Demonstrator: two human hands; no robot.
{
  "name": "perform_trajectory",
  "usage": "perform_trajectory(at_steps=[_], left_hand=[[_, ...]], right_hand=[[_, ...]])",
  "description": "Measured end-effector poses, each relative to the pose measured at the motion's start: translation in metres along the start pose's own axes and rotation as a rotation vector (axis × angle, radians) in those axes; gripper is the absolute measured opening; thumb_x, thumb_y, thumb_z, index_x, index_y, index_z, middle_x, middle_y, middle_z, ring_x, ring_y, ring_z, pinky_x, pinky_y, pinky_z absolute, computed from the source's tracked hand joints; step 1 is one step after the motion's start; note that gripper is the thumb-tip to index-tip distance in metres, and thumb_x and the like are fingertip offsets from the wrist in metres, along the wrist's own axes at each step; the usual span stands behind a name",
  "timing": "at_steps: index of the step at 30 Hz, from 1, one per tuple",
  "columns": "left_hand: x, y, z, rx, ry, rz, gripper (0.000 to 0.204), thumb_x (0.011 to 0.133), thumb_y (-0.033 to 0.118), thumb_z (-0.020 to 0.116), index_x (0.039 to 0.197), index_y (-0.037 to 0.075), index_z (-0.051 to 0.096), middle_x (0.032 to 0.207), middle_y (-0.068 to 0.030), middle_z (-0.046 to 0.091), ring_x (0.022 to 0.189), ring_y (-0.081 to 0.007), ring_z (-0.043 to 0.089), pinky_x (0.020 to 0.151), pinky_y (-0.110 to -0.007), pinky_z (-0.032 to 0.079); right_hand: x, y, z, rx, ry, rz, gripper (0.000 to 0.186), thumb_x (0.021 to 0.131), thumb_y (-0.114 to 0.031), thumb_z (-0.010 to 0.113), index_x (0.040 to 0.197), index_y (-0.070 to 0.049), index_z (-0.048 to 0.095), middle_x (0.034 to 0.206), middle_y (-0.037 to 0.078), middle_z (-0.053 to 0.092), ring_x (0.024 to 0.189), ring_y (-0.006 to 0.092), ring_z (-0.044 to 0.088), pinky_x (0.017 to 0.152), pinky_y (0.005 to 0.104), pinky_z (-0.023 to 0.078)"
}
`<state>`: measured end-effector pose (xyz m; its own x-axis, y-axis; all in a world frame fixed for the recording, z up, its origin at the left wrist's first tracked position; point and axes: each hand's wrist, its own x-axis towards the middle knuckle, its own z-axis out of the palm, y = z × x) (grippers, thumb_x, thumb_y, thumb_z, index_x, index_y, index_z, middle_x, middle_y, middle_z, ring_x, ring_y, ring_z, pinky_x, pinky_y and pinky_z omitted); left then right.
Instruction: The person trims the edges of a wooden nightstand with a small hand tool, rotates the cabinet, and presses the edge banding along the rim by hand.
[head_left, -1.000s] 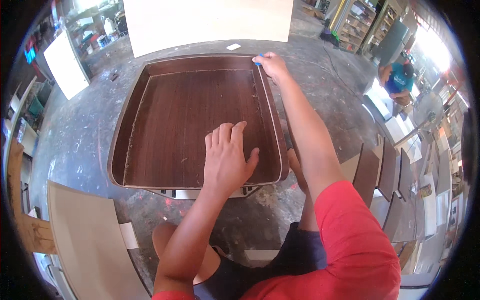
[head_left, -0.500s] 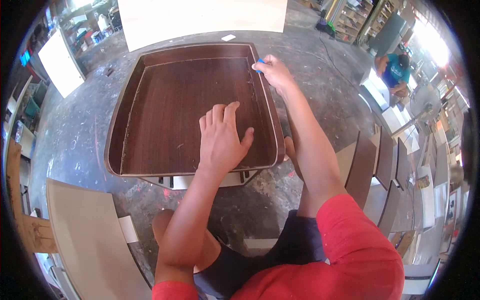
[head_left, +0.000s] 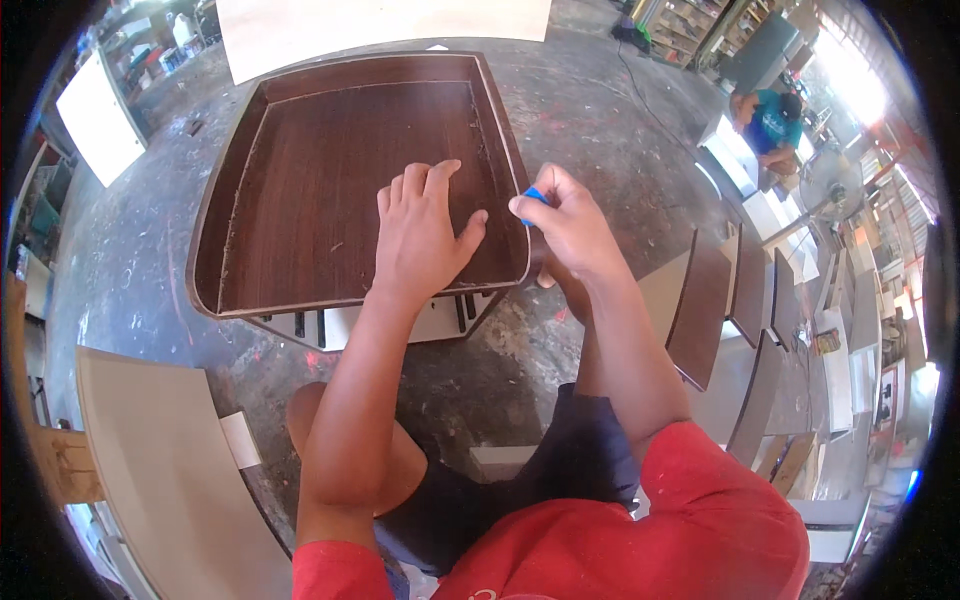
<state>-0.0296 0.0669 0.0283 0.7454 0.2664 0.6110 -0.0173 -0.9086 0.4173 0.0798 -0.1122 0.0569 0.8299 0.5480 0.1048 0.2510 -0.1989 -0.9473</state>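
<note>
A dark brown wooden tray-like cabinet part (head_left: pixel 350 190) with raised sides and pale edges lies in front of me, its near side toward my knees. My right hand (head_left: pixel 575 225) pinches a small blue piece (head_left: pixel 535 203), its kind too small to tell, against the pale edge of the right side near the front corner. Over the brown inner panel, my left hand (head_left: pixel 425 225) is held with fingers apart and nothing in it. Whether its palm touches the panel is hidden.
A large pale board (head_left: pixel 380 30) stands beyond the brown part. To my left leans a beige panel (head_left: pixel 170 440). Several brown-edged boards (head_left: pixel 700 310) stand at the right. Farther right, a person in teal (head_left: pixel 775 125) bends over white boards near a fan (head_left: pixel 830 185).
My right hand has slid the blue piece along the right edge toward me, from near the far corner to close to the front corner. My left hand stays over the panel. The view has shifted.
</note>
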Motion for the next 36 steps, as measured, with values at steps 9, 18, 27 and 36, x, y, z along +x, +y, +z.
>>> perform_trajectory(at_steps=[9, 18, 27, 36], left_hand=[[0.001, 0.001, 0.001, 0.013, -0.016, -0.021, 0.063, 0.088, 0.032, 0.079, 0.14, 0.005, 0.056, 0.123, -0.0167, 0.059, 0.12, -0.0349, 0.056, 0.104, -0.048, 0.04], [-0.001, 0.001, 0.0, 0.028, -0.057, -0.049, 0.063, 0.09, 0.032, 0.078, 0.142, 0.006, 0.055, 0.127, -0.0172, 0.059, 0.124, -0.036, 0.055, 0.109, -0.048, 0.039], [0.002, 0.006, -0.001, 0.032, -0.107, -0.092, 0.063, 0.091, 0.032, 0.078, 0.144, 0.008, 0.054, 0.131, -0.0182, 0.058, 0.129, -0.0372, 0.053, 0.112, -0.049, 0.038], [0.003, 0.006, -0.002, 0.032, -0.107, -0.089, 0.063, 0.091, 0.032, 0.078, 0.144, 0.007, 0.054, 0.13, -0.0178, 0.058, 0.128, -0.0375, 0.054, 0.111, -0.049, 0.038]], right_hand=[[-0.063, 0.016, 0.02, -0.068, 0.18, -0.154, 0.024, 0.09, -0.01, 0.079, 0.086, -0.004, 0.056, 0.079, 0.002, 0.058, 0.075, 0.0104, 0.055, 0.067, 0.0308, 0.047], [-0.088, 0.044, 0.03, -0.357, 0.313, -0.49, 0.029, 0.082, -0.005, 0.086, 0.084, -0.006, 0.057, 0.08, 0.009, 0.058, 0.076, 0.0286, 0.06, 0.069, 0.037, 0.048], [-0.087, 0.046, 0.022, -0.383, 0.267, -0.527, 0.028, 0.08, -0.005, 0.087, 0.083, -0.008, 0.059, 0.083, 0.008, 0.062, 0.078, 0.0285, 0.061, 0.069, 0.0391, 0.049], [-0.057, 0.02, 0.022, -0.331, 0.356, -0.64, 0.027, 0.079, -0.007, 0.087, 0.082, -0.01, 0.06, 0.083, 0.007, 0.062, 0.078, 0.0294, 0.061, 0.071, 0.0393, 0.048]])
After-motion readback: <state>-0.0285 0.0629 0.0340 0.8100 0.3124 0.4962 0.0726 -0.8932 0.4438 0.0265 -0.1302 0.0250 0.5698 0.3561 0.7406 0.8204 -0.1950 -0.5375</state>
